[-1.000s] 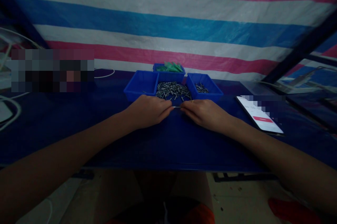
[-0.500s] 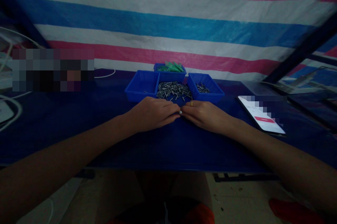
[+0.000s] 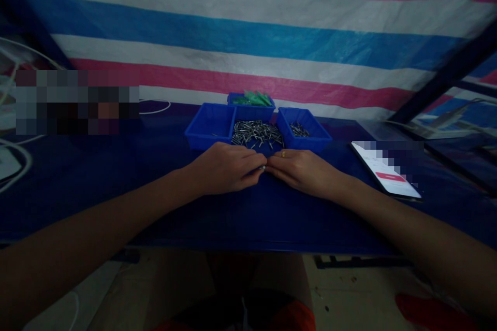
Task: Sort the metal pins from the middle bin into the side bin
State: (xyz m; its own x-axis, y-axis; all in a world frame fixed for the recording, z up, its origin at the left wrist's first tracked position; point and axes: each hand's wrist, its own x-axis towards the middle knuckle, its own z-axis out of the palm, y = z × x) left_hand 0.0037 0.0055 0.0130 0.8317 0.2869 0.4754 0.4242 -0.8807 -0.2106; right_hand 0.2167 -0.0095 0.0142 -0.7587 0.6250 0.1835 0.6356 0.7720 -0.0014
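Note:
My left hand (image 3: 233,168) and my right hand (image 3: 301,169) meet fingertip to fingertip over the table, both with fingers pinched together. Between the fingertips shows a tiny shiny metal piece (image 3: 264,167); most of it is covered by the fingers. A gold-coloured ring sits on a finger of my right hand. Just beyond the hands lies a loose pile of thin metal pins (image 3: 256,132), rivet-like in shape. Left of the pile is a blue bin (image 3: 209,140), and right of it another blue bin (image 3: 312,140) holds more such pins.
A third blue bin (image 3: 252,111) at the back holds green plastic packets (image 3: 254,98). To the right lies a phone (image 3: 388,178) with a lit screen. White cables (image 3: 23,155) run along the left. Behind the blue table (image 3: 233,222) hangs a striped sheet (image 3: 248,30).
The fingertips have shifted slightly around the small metal piece, and less of its pale end shows. My left thumb has drawn back a little. The bins and the pile stay put.

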